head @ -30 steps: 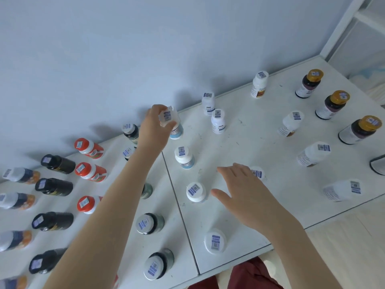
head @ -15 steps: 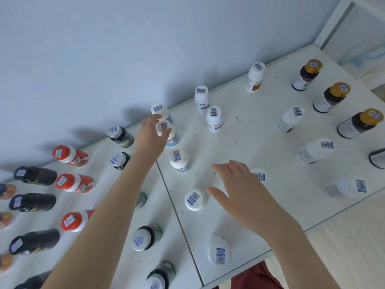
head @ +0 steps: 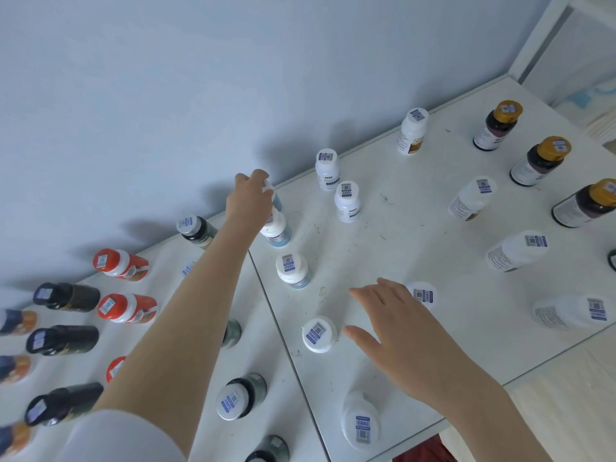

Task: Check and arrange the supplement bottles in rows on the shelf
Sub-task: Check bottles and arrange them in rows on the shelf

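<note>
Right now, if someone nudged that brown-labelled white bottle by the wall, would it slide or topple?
The white bottle stands upright and looks narrow for its height, so a push near its top would probably tip it. Its round body would then likely roll.

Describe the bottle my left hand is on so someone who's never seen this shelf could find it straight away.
Find the seam in the white shelf; just right of it a line of white-capped bottles runs toward the wall. The bottle is the last in that line, nearest the wall. Unlike its neighbours, the left hand grips its cap.
</note>
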